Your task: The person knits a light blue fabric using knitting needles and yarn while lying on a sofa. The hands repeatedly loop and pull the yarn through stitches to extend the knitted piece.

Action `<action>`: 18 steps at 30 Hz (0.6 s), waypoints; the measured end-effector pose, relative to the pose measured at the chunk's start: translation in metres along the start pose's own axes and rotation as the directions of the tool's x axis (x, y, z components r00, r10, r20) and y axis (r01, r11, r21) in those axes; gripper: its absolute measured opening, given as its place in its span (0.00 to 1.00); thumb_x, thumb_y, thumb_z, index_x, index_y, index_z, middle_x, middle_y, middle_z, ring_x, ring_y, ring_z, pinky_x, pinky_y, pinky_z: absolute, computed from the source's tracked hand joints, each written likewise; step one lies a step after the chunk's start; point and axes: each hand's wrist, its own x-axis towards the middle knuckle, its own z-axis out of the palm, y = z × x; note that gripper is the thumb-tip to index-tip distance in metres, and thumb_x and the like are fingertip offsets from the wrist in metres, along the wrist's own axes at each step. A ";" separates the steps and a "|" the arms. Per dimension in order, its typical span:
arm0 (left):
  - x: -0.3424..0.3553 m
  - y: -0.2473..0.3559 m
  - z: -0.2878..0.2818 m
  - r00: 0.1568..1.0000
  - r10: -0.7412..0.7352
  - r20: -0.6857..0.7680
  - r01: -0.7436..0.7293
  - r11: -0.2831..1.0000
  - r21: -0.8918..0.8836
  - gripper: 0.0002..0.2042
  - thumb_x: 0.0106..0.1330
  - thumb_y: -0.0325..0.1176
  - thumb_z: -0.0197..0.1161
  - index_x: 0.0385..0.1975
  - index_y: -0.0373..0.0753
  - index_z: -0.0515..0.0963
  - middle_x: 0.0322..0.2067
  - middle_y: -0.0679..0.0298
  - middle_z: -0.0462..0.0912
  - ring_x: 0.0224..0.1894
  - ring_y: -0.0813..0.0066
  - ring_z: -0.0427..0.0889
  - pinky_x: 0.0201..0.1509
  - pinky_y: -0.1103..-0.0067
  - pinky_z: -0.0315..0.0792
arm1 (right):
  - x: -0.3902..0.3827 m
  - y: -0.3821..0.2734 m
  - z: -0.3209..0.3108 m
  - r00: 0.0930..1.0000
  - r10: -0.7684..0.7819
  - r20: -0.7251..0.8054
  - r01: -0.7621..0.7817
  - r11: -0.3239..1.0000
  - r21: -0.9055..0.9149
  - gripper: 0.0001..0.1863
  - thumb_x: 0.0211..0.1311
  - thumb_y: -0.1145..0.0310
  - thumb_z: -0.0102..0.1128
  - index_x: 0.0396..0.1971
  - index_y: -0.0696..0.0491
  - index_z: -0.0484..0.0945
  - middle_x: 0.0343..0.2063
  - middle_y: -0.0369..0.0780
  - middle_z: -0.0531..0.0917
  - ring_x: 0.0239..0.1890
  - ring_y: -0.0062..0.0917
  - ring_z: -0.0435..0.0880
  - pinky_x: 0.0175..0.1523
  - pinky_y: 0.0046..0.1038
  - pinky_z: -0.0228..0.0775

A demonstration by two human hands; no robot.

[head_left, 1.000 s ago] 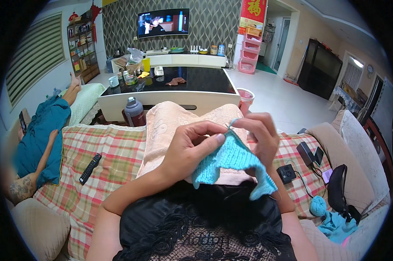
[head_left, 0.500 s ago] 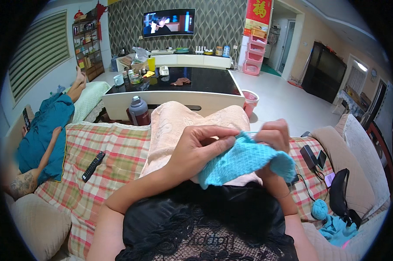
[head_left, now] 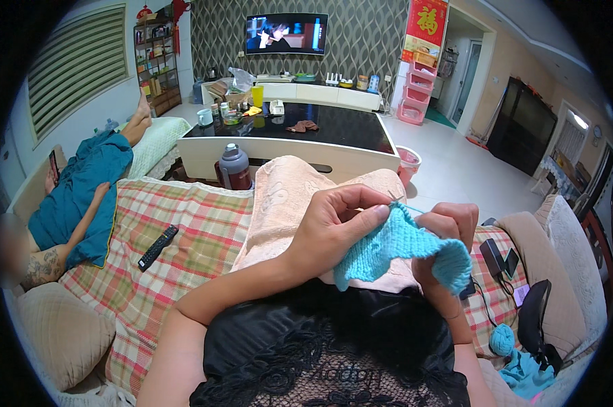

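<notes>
- Left hand (head_left: 340, 224) pinches turquoise knitting (head_left: 381, 249) beside a needle tip (head_left: 393, 197); right hand (head_left: 450, 222) is curled, its grip unclear.
- Since a second ago, the right hand has drawn back, leaving a yarn strand (head_left: 413, 209) between them.
- Knitting droops below both, over the peach towel (head_left: 279, 203).

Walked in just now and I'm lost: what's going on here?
A seated person has knitting in front of them, over a towel across the lap. The left hand pinches its upper edge; the right hand is curled beside it, with a strand running from the knitting toward it. What that hand grips is hidden. A yarn ball lies to the right, and another person reclines at left.
</notes>
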 end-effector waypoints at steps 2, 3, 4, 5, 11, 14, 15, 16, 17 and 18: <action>-0.001 0.001 -0.001 0.999 -0.019 0.039 0.018 0.999 0.036 0.10 0.63 0.28 0.58 0.41 0.30 0.76 0.37 0.62 0.80 0.38 0.82 0.78 0.44 0.85 0.73 | 0.004 -0.002 0.003 0.994 0.070 0.081 -0.073 0.997 0.035 0.16 0.52 0.53 0.63 0.25 0.51 0.73 0.26 0.36 0.71 0.29 0.25 0.70 0.32 0.25 0.63; -0.001 0.000 -0.001 0.997 -0.034 0.066 0.031 0.998 0.049 0.11 0.63 0.28 0.58 0.42 0.30 0.76 0.37 0.62 0.80 0.38 0.82 0.78 0.44 0.85 0.73 | 0.006 -0.001 0.006 0.977 0.144 0.160 -0.163 0.980 0.110 0.15 0.51 0.55 0.64 0.25 0.52 0.73 0.26 0.36 0.71 0.30 0.26 0.71 0.33 0.26 0.64; -0.002 -0.001 -0.001 0.994 -0.050 0.093 0.045 0.997 0.061 0.11 0.62 0.28 0.58 0.42 0.30 0.76 0.37 0.62 0.80 0.38 0.82 0.78 0.44 0.85 0.73 | 0.006 -0.001 0.009 0.947 0.208 0.243 -0.255 0.951 0.178 0.15 0.50 0.57 0.65 0.26 0.52 0.73 0.26 0.37 0.72 0.32 0.27 0.72 0.34 0.26 0.65; -0.003 -0.002 0.001 0.992 -0.052 0.115 0.048 0.998 0.035 0.11 0.63 0.27 0.58 0.43 0.30 0.76 0.37 0.62 0.81 0.38 0.83 0.78 0.44 0.85 0.73 | 0.005 -0.002 0.012 0.861 0.331 0.387 -0.457 0.836 0.303 0.14 0.49 0.61 0.65 0.26 0.54 0.73 0.27 0.39 0.73 0.34 0.27 0.75 0.35 0.26 0.68; -0.002 -0.002 -0.002 0.999 0.024 0.024 -0.025 0.999 0.037 0.10 0.64 0.29 0.57 0.42 0.31 0.75 0.33 0.65 0.79 0.35 0.84 0.77 0.42 0.86 0.72 | 0.000 0.002 0.001 0.987 0.141 0.074 -0.154 0.960 0.234 0.21 0.40 0.51 0.72 0.31 0.50 0.82 0.25 0.34 0.71 0.28 0.20 0.72 0.27 0.21 0.63; 0.000 0.005 0.000 1.000 0.027 -0.008 -0.027 1.000 0.007 0.10 0.64 0.29 0.56 0.42 0.33 0.73 0.34 0.66 0.78 0.36 0.84 0.76 0.42 0.86 0.71 | -0.005 0.002 -0.005 0.987 0.140 0.074 -0.149 0.979 0.141 0.17 0.50 0.51 0.65 0.31 0.49 0.83 0.24 0.33 0.72 0.26 0.19 0.70 0.27 0.22 0.61; -0.001 0.001 -0.001 0.999 0.048 -0.020 -0.048 0.999 0.011 0.09 0.64 0.29 0.56 0.42 0.33 0.73 0.34 0.65 0.78 0.36 0.85 0.76 0.42 0.86 0.71 | -0.006 0.004 -0.006 0.986 0.141 0.087 -0.155 0.971 0.183 0.17 0.52 0.51 0.63 0.30 0.49 0.83 0.24 0.33 0.72 0.27 0.19 0.70 0.28 0.22 0.62; -0.001 -0.001 -0.001 0.997 0.070 -0.032 -0.070 0.997 0.015 0.09 0.65 0.29 0.56 0.42 0.33 0.73 0.35 0.65 0.78 0.36 0.85 0.75 0.42 0.86 0.71 | -0.008 0.007 -0.007 0.985 0.141 0.101 -0.160 0.962 0.223 0.16 0.54 0.50 0.61 0.30 0.49 0.82 0.24 0.33 0.72 0.27 0.20 0.70 0.28 0.23 0.62; -0.001 -0.001 -0.001 0.997 0.080 -0.013 -0.080 0.997 -0.014 0.09 0.64 0.29 0.56 0.42 0.33 0.73 0.35 0.65 0.78 0.37 0.85 0.75 0.43 0.85 0.71 | -0.010 0.008 -0.007 0.983 0.143 0.117 -0.169 0.950 0.262 0.16 0.56 0.50 0.59 0.29 0.49 0.82 0.24 0.33 0.72 0.27 0.20 0.70 0.29 0.23 0.62; -0.001 0.000 -0.001 0.998 0.062 0.013 -0.062 0.998 -0.005 0.09 0.64 0.29 0.56 0.42 0.33 0.73 0.35 0.65 0.78 0.37 0.84 0.75 0.43 0.85 0.71 | -0.009 0.009 -0.006 0.985 0.126 0.119 -0.156 0.941 0.299 0.17 0.57 0.50 0.57 0.28 0.49 0.81 0.24 0.33 0.72 0.27 0.20 0.70 0.30 0.23 0.63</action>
